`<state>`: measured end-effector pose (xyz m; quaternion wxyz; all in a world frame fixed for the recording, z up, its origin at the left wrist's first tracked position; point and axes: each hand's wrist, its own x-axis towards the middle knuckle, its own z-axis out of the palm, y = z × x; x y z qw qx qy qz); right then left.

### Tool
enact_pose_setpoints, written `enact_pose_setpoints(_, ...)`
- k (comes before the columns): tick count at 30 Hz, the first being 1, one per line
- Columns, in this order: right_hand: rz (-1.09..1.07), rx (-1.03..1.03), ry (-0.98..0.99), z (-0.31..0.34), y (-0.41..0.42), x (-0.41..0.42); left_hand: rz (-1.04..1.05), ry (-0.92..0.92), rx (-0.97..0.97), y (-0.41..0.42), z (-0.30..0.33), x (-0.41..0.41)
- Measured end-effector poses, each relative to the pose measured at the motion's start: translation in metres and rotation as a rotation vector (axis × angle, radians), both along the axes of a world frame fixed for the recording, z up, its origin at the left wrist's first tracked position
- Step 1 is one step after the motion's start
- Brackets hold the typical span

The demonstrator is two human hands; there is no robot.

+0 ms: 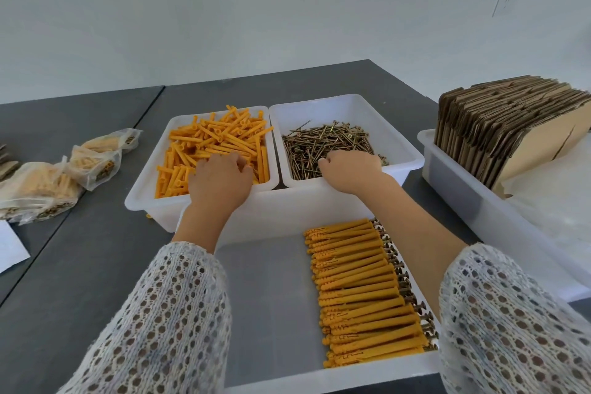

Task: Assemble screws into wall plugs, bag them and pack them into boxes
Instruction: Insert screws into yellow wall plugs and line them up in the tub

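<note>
Head view: left hand (220, 177) curled among wall plugs (217, 141); right hand (351, 169) curled among screws (323, 141); grip unclear.

Both arms extend forward, roughly parallel, knit sleeves covering the forearms short of bare wrists. Left hand (220, 181) faces palm down, fingers curled downward. Right hand (350, 171) likewise, knuckles up, fingertips hidden.

Orange wall plugs (211, 150), brassy screws (326, 144), white bins (399, 150), grey table (80, 281), brown cardboard (511, 125)
</note>
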<state>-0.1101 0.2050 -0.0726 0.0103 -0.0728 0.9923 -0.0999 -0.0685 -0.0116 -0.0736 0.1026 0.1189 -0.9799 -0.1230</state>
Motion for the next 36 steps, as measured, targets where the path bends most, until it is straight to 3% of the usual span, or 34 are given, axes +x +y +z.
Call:
enact_pose_setpoints(3, 0.005, 0.093, -0.124, 0.005, 0.001, 0.0, -0.124, -0.215, 0.006, 0.0, 0.002, -0.003)
enact_pose_setpoints(6, 0.015, 0.122, -0.145, 0.006, 0.002, 0.001, -0.195, -0.26, 0.031, -0.002, 0.003, -0.006)
enact_pose_setpoints(12, 0.043, 0.059, -0.132, 0.006, 0.002, 0.0, -0.159, -0.131, 0.087, -0.002, 0.0, -0.005)
enact_pose_setpoints(17, 0.067, -0.051, 0.028, -0.002, 0.005, 0.001, -0.108, -0.004, 0.141, 0.0, -0.002, -0.002)
enact_pose_setpoints(27, 0.069, -0.474, 0.299, -0.007, 0.006, 0.001, -0.064, 0.444, 0.392, 0.005, 0.007, 0.003)
enact_pose_setpoints(33, 0.006, -0.641, 0.322, -0.004, 0.006, 0.002, -0.125, 0.33, 0.796, 0.007, 0.012, 0.002)
enact_pose_setpoints(36, -0.012, -0.687, 0.344, -0.002, 0.004, 0.003, -0.161, 0.236, 0.881, 0.006, 0.012, 0.001)
